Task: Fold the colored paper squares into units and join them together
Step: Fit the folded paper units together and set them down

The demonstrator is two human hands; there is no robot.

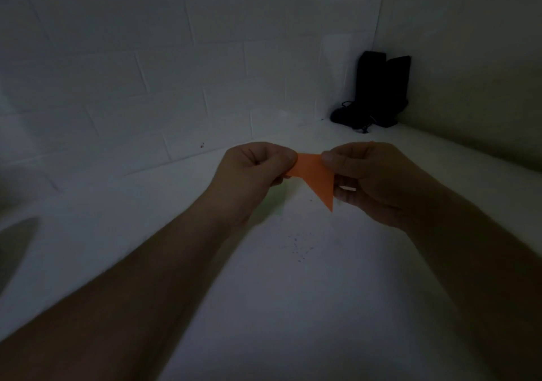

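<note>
A small orange folded paper piece hangs in the air between my two hands, above the white table. It looks like a triangle with one long point turned down. My left hand pinches its left end with curled fingers. Its right edge is pinched by my right hand, thumb on top. A faint pale green patch shows under the left hand; it is too dim to tell what it is.
The white table runs to a white brick-pattern wall behind and on the right. Dark objects with a cord stand in the far right corner. Small dark specks dot the table below the paper.
</note>
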